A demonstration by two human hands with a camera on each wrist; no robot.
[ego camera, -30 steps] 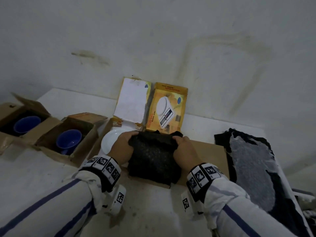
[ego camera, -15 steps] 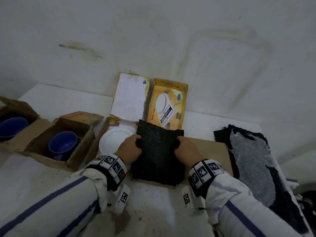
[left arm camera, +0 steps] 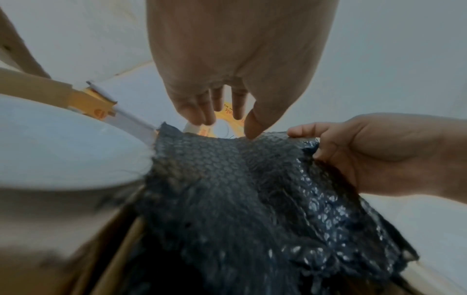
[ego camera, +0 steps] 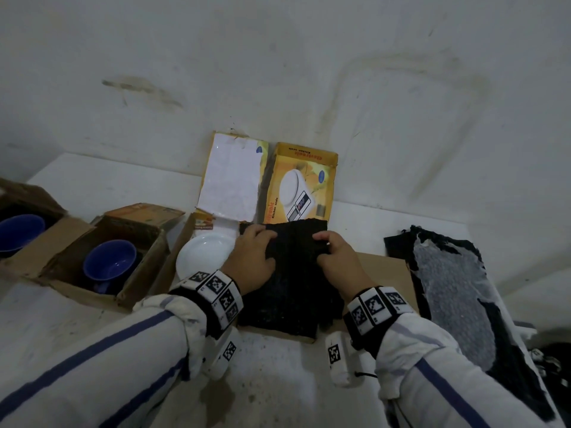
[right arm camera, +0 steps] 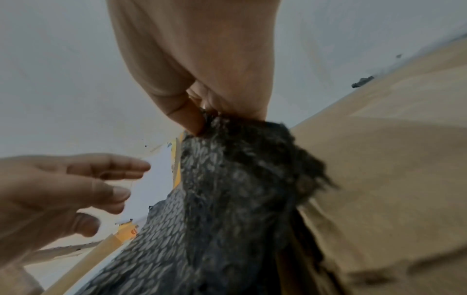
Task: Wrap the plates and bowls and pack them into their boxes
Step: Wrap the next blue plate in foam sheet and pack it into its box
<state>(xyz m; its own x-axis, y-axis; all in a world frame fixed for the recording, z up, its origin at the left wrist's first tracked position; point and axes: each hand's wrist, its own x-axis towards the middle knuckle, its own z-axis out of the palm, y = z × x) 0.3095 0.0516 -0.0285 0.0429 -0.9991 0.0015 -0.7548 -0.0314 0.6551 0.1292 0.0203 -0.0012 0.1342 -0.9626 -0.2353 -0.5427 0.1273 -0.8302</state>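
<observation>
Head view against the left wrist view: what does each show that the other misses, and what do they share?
Only the head view shows two blue bowls in their open cardboard boxes, the scale box at the wall, and a second bubble wrap sheet on the right. Only the left wrist view shows the left hand's fingers from beneath, relaxed above the wrap's edge. Both show the black bubble wrap, the right hand pinching it, the left hand and the white plate.

yellow box (ego camera: 301,183) | side print "Kitchen scale" | top flap same words, upside down | brand word unclear
</observation>
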